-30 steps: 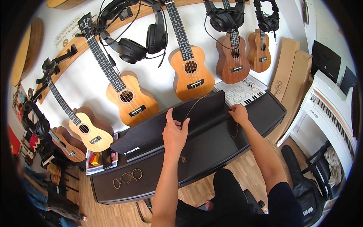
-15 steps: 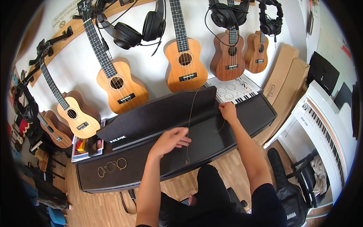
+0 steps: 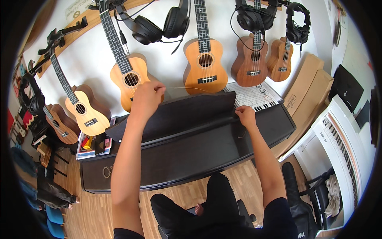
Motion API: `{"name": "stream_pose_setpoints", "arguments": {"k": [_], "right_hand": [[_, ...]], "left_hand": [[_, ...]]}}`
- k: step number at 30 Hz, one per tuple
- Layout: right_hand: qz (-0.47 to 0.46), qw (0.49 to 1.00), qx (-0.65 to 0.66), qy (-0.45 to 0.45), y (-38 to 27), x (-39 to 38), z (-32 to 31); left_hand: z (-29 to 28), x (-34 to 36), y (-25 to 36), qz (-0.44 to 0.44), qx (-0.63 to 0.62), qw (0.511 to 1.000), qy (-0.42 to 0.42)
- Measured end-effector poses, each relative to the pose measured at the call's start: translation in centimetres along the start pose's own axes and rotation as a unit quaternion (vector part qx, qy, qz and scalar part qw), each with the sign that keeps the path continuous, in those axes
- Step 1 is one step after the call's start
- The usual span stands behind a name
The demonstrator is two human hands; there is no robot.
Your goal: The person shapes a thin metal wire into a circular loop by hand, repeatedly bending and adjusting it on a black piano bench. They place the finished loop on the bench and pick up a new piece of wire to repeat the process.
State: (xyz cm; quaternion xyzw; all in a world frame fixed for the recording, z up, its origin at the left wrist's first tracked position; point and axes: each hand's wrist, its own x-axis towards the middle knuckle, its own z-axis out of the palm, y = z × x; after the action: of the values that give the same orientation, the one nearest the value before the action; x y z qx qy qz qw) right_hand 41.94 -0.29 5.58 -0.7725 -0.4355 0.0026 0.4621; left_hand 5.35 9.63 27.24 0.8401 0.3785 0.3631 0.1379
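My left hand is raised over the left part of the dark piano's music rest, in front of a hanging ukulele. Its fingers are pinched on a thin, pale instrument string, which runs off to the right and fades against the ukulele behind. At the right end of the music rest, my right hand is closed on the same string, with a short curved tail showing below the fingers. Beside my left forearm, a coiled string lies on the piano lid.
Ukuleles and black headphones hang on the wall ahead. A keyboard chart lies behind the lid's right side. Brown cardboard boxes and a white piano stand right. Magazines sit left; a person stands beyond.
My left hand has risen and moved left, going from open beside the hanging string to pinching it, and the string now stretches sideways. My right hand stays near the music rest's end.
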Motion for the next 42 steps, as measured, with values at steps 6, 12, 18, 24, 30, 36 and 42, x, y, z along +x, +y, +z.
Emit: {"name": "stream_pose_setpoints", "arguments": {"k": [6, 12, 18, 24, 30, 36, 42], "right_hand": [[0.003, 0.998, -0.059, -0.012, -0.8, 0.3, 0.7], [0.019, 0.994, -0.093, -0.044, -1.0, 1.2, 1.1], [0.016, 0.995, -0.086, -0.051, -1.1, 1.1, 1.4], [0.001, 0.995, -0.075, -0.059, -0.3, 1.4, 1.2], [0.009, 0.996, -0.061, -0.063, -0.7, 1.5, 0.9], [-0.014, 0.996, -0.051, -0.065, -0.8, 1.6, 0.5], [-0.035, 0.997, -0.043, -0.059, -0.7, 1.6, 0.0]], "left_hand": [[1.5, 2.7, -5.6, -0.005, 0.134, 0.99, -0.046], [1.2, 4.2, -7.3, -0.087, 0.109, 0.965, -0.221], [1.8, 3.8, -9.2, -0.095, 0.09, 0.963, -0.234], [1.5, 4.6, -8.6, -0.121, 0.137, 0.944, -0.273], [0.9, 4.6, -8.6, -0.17, 0.086, 0.94, -0.283], [-0.1, 4.3, -8.4, -0.227, 0.036, 0.932, -0.28], [-0.6, 4.0, -8.6, -0.222, 0.023, 0.936, -0.27]]}}
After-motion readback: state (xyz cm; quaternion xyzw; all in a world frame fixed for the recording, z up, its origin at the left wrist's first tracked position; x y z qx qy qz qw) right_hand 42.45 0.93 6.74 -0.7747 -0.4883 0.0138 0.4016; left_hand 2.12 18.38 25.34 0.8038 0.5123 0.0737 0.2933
